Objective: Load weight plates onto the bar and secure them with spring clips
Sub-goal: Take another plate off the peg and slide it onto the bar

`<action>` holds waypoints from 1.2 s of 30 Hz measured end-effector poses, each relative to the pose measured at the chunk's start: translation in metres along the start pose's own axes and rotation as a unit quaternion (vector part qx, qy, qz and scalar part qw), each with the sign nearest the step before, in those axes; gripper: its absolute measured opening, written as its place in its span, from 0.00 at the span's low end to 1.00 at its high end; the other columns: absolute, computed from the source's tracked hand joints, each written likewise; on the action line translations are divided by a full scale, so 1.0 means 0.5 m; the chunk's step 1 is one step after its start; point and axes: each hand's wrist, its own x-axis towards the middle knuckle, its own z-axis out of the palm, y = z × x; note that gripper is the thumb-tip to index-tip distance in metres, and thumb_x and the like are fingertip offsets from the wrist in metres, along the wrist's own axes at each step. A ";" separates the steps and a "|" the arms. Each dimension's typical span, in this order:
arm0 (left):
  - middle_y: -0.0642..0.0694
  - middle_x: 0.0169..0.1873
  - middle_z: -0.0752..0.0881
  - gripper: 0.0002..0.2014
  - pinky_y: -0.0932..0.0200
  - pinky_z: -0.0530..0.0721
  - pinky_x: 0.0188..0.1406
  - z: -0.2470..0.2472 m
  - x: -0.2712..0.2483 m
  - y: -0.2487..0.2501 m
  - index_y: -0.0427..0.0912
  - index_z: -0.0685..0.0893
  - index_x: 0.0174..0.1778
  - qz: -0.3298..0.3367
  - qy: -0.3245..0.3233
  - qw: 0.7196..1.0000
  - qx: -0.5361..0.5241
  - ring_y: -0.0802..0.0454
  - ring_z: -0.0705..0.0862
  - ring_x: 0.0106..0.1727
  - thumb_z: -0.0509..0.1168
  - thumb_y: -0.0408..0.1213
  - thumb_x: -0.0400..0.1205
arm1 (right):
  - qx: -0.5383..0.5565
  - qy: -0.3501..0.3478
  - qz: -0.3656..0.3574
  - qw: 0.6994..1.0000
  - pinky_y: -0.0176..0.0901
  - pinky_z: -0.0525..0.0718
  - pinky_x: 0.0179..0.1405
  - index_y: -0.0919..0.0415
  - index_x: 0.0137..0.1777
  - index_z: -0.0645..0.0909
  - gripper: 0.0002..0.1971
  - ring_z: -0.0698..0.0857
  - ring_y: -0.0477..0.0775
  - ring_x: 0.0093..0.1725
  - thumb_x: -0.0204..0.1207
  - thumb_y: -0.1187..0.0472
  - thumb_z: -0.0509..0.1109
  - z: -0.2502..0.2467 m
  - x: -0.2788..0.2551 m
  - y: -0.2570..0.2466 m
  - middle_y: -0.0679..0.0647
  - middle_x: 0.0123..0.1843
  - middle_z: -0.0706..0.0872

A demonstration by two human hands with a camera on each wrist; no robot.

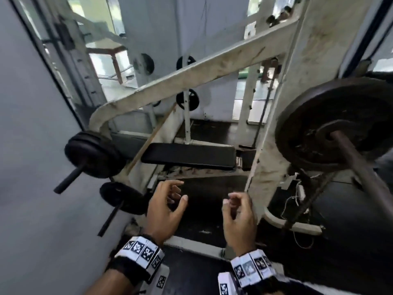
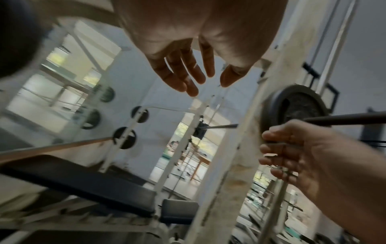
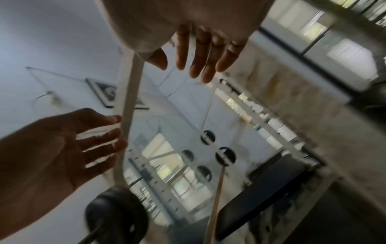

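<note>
At a worn white bench-press rack (image 1: 282, 107), a left hand (image 1: 163, 211) and right hand (image 1: 238, 218) hover empty, fingers loosely spread; one large weight plate (image 1: 314, 133) sits on the bar (image 1: 361, 167), no spring clip visible, so securing appears left

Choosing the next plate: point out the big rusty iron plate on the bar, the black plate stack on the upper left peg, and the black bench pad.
Big rusty iron plate (image 1: 314, 124), head view, face.
Black plate stack (image 1: 93, 154), head view, front face.
Black bench pad (image 1: 189, 155), head view, top.
</note>
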 end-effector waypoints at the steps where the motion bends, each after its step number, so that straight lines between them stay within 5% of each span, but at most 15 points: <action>1: 0.55 0.48 0.85 0.16 0.57 0.88 0.46 -0.043 -0.007 -0.025 0.54 0.84 0.61 -0.014 0.012 1.000 0.013 0.55 0.87 0.48 0.76 0.35 0.80 | 0.011 -0.026 -0.013 1.000 0.49 0.86 0.49 0.52 0.53 0.81 0.09 0.85 0.50 0.46 0.78 0.50 0.67 0.047 -0.006 -0.027 0.45 0.47 0.83; 5: 0.54 0.46 0.86 0.15 0.68 0.84 0.43 -0.226 -0.017 -0.115 0.54 0.85 0.58 -0.057 0.070 0.994 0.064 0.59 0.86 0.47 0.76 0.33 0.81 | 0.049 -0.114 -0.057 0.991 0.51 0.87 0.49 0.56 0.53 0.82 0.09 0.85 0.49 0.47 0.78 0.53 0.69 0.241 -0.029 -0.119 0.47 0.49 0.82; 10: 0.54 0.46 0.88 0.13 0.54 0.88 0.45 -0.461 0.021 -0.239 0.53 0.86 0.56 -0.079 0.125 0.984 0.102 0.56 0.88 0.47 0.76 0.33 0.80 | 0.060 -0.178 -0.071 0.980 0.51 0.88 0.48 0.57 0.53 0.81 0.08 0.86 0.49 0.47 0.78 0.55 0.72 0.477 -0.044 -0.217 0.48 0.50 0.84; 17: 0.53 0.47 0.89 0.10 0.58 0.89 0.46 -0.702 0.192 -0.419 0.50 0.86 0.56 -0.105 0.114 0.979 0.131 0.59 0.89 0.47 0.74 0.34 0.82 | -0.007 -0.187 -0.047 0.981 0.47 0.87 0.50 0.55 0.58 0.81 0.16 0.86 0.47 0.49 0.73 0.57 0.79 0.743 -0.014 -0.287 0.49 0.54 0.85; 25: 0.48 0.66 0.79 0.25 0.50 0.90 0.59 -0.697 0.384 -0.580 0.52 0.79 0.71 -0.077 -0.087 0.980 0.162 0.52 0.86 0.62 0.78 0.40 0.79 | -0.123 -0.135 0.018 0.983 0.47 0.84 0.52 0.52 0.59 0.76 0.21 0.85 0.52 0.54 0.71 0.55 0.81 0.868 0.004 -0.303 0.49 0.57 0.80; 36: 0.49 0.53 0.85 0.24 0.42 0.90 0.49 -0.678 0.441 -0.606 0.53 0.77 0.57 -0.030 -0.088 0.970 0.226 0.45 0.88 0.48 0.80 0.37 0.70 | -0.169 -0.095 0.029 0.981 0.58 0.88 0.57 0.55 0.56 0.77 0.22 0.85 0.58 0.54 0.67 0.59 0.83 0.903 0.009 -0.322 0.54 0.56 0.80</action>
